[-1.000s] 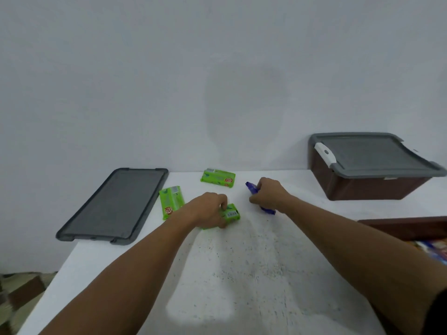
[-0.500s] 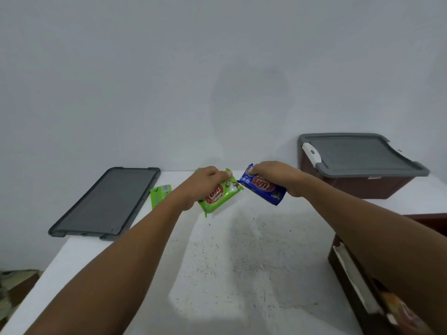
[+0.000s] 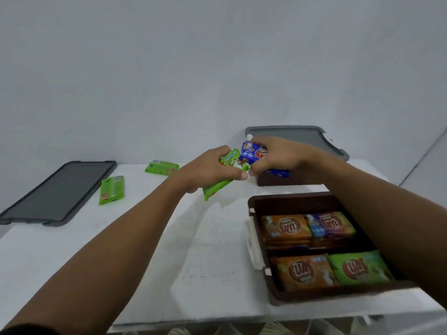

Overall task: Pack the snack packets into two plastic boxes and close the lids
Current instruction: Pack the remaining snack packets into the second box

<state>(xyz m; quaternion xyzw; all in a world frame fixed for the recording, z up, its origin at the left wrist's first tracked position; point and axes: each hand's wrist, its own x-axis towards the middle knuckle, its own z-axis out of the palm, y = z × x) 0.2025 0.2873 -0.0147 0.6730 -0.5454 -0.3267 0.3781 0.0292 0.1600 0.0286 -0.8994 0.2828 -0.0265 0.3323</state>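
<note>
My left hand [image 3: 208, 169] grips a green snack packet [image 3: 216, 187] above the table. My right hand [image 3: 278, 155] grips a blue snack packet [image 3: 251, 153] right beside it, and the two packets touch. Both hang in front of a closed brown box with a grey lid [image 3: 302, 136] at the back right. An open brown box [image 3: 266, 201] at the front right holds several orange, purple and green packets. Two more green packets lie on the white table: one [image 3: 111, 193] near a loose grey lid [image 3: 58, 192], the other [image 3: 161, 167] by the wall.
The loose lid lies flat at the table's left end. The white table [image 3: 145, 250] stands against a plain wall. Its front edge runs along the bottom, with floor visible below. My right forearm crosses over the open box.
Both hands lifted their packets off the table, carried them to the right and brought them together. The camera tilted down, bringing the open box with its packets into view.
</note>
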